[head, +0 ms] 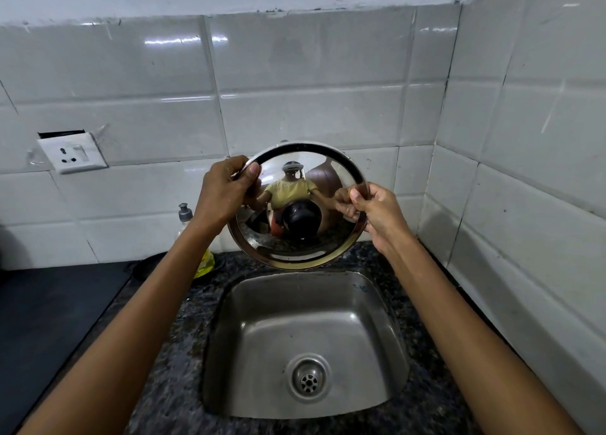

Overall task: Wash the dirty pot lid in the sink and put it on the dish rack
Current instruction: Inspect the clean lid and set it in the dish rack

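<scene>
A round steel pot lid [296, 238] is held upright in the air above the back edge of the steel sink [249, 343], its shiny inner face turned toward me. My left hand [223, 190] grips the lid's upper left rim, thumb on the inside. My right hand [377, 213] pinches the right rim. The sink basin holds nothing but its drain [308, 377]. No tap and no dish rack are in view.
A dish soap bottle with a grey cap [187, 218] stands behind my left forearm on the dark speckled counter [170, 369]. A black surface [49, 320] lies at the left. White tiled walls enclose the back and right; a wall socket [73, 152] is at the left.
</scene>
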Demonstrator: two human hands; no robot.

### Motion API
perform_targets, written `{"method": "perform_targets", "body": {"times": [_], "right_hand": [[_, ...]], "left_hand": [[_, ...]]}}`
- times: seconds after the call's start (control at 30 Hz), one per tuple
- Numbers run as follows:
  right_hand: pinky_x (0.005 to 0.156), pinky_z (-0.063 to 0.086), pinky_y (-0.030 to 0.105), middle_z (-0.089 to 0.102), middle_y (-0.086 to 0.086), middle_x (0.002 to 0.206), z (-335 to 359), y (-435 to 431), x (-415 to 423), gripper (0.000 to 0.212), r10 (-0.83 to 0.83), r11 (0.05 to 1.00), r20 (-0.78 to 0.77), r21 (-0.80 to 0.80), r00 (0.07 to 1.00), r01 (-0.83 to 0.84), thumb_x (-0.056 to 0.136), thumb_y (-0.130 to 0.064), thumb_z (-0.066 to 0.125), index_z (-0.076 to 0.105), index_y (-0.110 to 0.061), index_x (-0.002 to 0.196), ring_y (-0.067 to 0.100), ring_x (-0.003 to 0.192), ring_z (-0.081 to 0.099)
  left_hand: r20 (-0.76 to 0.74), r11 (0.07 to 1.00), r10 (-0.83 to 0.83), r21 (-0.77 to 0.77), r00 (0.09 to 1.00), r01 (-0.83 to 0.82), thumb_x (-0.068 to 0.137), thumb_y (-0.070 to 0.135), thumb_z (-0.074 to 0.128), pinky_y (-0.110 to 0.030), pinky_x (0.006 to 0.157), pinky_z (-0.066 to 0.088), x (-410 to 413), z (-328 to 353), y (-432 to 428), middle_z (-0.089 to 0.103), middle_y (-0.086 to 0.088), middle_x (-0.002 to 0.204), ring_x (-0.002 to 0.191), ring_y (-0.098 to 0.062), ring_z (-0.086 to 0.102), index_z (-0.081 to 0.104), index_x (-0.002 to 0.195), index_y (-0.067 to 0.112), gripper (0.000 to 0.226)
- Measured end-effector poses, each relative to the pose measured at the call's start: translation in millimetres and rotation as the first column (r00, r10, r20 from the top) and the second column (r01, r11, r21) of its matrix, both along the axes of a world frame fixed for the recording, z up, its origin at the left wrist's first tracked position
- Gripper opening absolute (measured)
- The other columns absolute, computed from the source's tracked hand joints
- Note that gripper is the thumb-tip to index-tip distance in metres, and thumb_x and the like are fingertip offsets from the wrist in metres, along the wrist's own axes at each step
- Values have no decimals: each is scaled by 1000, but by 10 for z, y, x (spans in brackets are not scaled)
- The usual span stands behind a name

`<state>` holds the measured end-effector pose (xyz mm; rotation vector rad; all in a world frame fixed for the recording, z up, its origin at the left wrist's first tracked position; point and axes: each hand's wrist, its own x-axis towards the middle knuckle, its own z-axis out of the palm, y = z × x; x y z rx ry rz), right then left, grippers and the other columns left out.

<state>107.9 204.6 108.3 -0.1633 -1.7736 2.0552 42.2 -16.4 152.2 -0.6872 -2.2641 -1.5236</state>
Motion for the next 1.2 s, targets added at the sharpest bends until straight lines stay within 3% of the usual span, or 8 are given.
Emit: {"method": "perform_targets", "body": {"times": [0.1, 0.23, 0.43, 0.67, 0.9, 1.07, 1.13, 1.2], "right_hand": [[78, 52, 28, 70, 4, 92, -6, 17, -7, 9, -10, 1000, -7, -1, 1000, 10, 91, -11, 52, 61, -12, 90, 7, 69, 67], [70, 54, 22, 69, 5, 92, -2, 24, 0, 9, -6, 1000, -18, -23, 1000, 5, 91, -9, 52, 61, -12, 90, 11, 78, 67], [61, 52, 15, 67, 9, 96, 9, 57, 24, 9, -3, 1000, -30, -16, 1000, 3, 91, -8, 51, 59, -10, 90, 12, 80, 65], [80, 57, 25, 67, 11, 98, -33, 119, 13, 12, 25, 1000, -27, -2, 999, -25, 91, -8, 52, 60, -12, 83, 26, 99, 66], [58, 50, 10, 64, 11, 98, -143, 46, 14, 14, 30, 998, -17, 62, 999, -28, 90, -2, 50, 58, -12, 84, 19, 89, 63], [71, 43, 32, 53, -1, 68, -219, -174, -41, 18, 54, 876, 11, 479, 998, -53, 86, -6, 56, 57, -11, 68, 18, 75, 52], [68, 36, 32, 43, 0, 62, -194, -356, -40, 17, 76, 805, -14, 591, 997, -53, 82, -6, 57, 51, -1, 66, 18, 67, 43], [62, 32, 30, 40, -5, 57, -139, -693, -25, 27, 64, 733, -69, 680, 996, 0, 81, -4, 57, 47, -12, 58, 13, 59, 39]], "left_hand": [[4, 1000, 6, -12, 1000, -6, 88, 31, 50, -58, 74, 54, 24, 1, 15, 63, -13, 73, 74, -42, 68, 58, 69, 16, 25], [3, 1000, 9, 8, 1000, -9, 92, 24, 49, -54, 73, 56, 53, -7, 59, 62, -15, 74, 68, -38, 69, 58, 80, 1, 28], [18, 998, 2, 68, 1000, -4, 93, 17, 49, -15, 49, 50, 115, -13, 151, 58, -9, 70, 57, -19, 63, 56, 83, 0, 21], [31, 995, -3, 98, 1000, 0, 93, 18, 49, -21, 54, 54, 129, -81, 160, 61, -12, 73, 66, -26, 68, 56, 71, 12, 23], [91, 993, 55, 102, 994, -64, 93, 19, 48, -28, 70, 58, 110, -292, 88, 69, -11, 81, 68, -12, 71, 63, 87, 1, 25], [111, 982, 190, -11, 976, -190, 92, 26, 49, -41, 81, 49, 19, -581, -327, 66, -8, 83, 82, -23, 62, 63, 80, 14, 23], [132, 977, 212, -52, 968, -207, 93, 27, 46, -37, 77, 46, 27, -668, -527, 66, -9, 83, 84, -28, 61, 64, 82, 13, 25], [122, 961, 261, -123, 957, -247, 95, 28, 42, -36, 80, 44, 72, -721, -874, 70, -15, 96, 96, -32, 62, 68, 96, 8, 33]]}}
